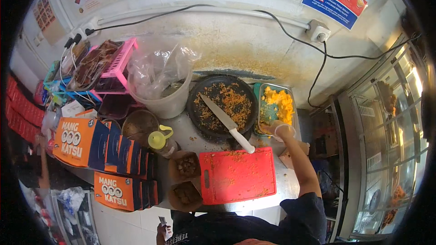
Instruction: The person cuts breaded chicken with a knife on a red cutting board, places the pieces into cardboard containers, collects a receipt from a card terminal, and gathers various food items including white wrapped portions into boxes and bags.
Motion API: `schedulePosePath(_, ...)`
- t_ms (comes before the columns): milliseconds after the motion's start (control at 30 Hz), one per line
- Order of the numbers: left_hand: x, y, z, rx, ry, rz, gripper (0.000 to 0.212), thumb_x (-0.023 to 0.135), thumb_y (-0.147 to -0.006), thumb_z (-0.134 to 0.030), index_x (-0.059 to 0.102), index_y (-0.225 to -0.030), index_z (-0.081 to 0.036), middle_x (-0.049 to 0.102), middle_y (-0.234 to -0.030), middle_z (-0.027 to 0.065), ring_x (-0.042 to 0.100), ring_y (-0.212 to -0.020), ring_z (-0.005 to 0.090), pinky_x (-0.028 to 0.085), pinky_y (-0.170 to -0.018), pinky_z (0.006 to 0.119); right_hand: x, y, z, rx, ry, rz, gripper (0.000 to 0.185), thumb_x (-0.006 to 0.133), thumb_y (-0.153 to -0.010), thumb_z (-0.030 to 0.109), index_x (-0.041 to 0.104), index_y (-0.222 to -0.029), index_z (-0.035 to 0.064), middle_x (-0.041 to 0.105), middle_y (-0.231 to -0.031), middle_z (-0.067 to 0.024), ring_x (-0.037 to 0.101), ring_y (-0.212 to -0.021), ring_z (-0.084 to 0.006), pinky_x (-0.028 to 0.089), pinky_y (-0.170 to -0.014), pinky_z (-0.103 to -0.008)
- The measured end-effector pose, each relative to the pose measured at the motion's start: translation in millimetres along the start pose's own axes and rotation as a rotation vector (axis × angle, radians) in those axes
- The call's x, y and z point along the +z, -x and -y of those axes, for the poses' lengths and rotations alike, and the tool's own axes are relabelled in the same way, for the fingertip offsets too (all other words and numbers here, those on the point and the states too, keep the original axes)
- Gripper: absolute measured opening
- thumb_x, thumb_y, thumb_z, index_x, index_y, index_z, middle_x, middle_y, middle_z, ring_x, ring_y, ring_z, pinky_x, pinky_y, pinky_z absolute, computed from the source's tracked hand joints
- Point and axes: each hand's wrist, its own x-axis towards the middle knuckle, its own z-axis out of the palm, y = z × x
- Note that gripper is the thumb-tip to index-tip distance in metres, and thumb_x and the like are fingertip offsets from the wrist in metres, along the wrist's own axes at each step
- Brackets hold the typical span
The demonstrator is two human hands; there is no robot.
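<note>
My right hand (pixel 273 129), in a clear plastic glove, reaches into the near end of a glass container (pixel 295 103) with yellow-orange food pieces (pixel 281 101); its fingers are blurred. Left of it, a white-handled kitchen knife (pixel 221 114) lies across a round black pan (pixel 193 115) strewn with brown crumbs. Its handle extends over a red cutting board (pixel 238 177) scattered with bits. A hand (pixel 163 230) holds a small printed slip (pixel 162 221) at the bottom left, beside a black garment; I cannot tell whether it is my left hand.
Orange and navy boxes (pixel 76 143) stand left, near a yellow-lidded bottle (pixel 161 141) and two open cardboard boxes (pixel 185 195). Behind are a plastic-lined bucket (pixel 167 105) and pink basket (pixel 119 59). A black cable (pixel 282 30) crosses the wall; a glass-fronted cabinet (pixel 378 163) stands right.
</note>
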Motion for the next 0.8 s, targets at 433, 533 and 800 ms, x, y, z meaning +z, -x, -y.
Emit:
schedulePosePath(433,-40.8,-4.0,18.1,-0.070,0.079,0.013,0.017,0.044,-0.088,-0.009,0.042,-0.105,-0.010,0.060,-0.086,0.0171,0.052,-0.055,0.0241,0.047,-0.046,0.039,-5.3,45.2,47.6,0.111,-0.362,-0.196,0.059,0.062,-0.077,0.051,0.062,-0.105,-0.0010,0.063,-0.099,-0.0250,0.061,-0.095,-0.0370,0.047,-0.080,-0.0420)
schedulePosePath(533,-48.8,-23.4,6.7,-0.039,0.152,0.134,0.013,0.042,-0.090,-0.009,0.039,-0.103,-0.009,0.060,-0.082,0.0169,0.051,-0.054,0.0232,0.045,-0.045,0.039,31.0,26.9,11.4,0.219,-0.430,-0.328,0.050,0.064,-0.079,0.041,0.063,-0.105,-0.0014,0.065,-0.098,-0.0205,0.063,-0.092,-0.0332,0.046,-0.080,-0.0390)
schedulePosePath(800,-154.9,-67.2,23.4,0.076,0.222,0.106,0.024,0.048,-0.090,-0.015,0.043,-0.112,-0.007,0.064,-0.082,0.0153,0.057,-0.058,0.0212,0.050,-0.051,0.036,34.2,176.5,157.6,0.060,-0.961,-0.328,0.038,0.058,-0.088,0.035,0.060,-0.104,0.0006,0.063,-0.079,-0.0083,0.059,-0.071,-0.0161,0.046,-0.062,-0.0302)
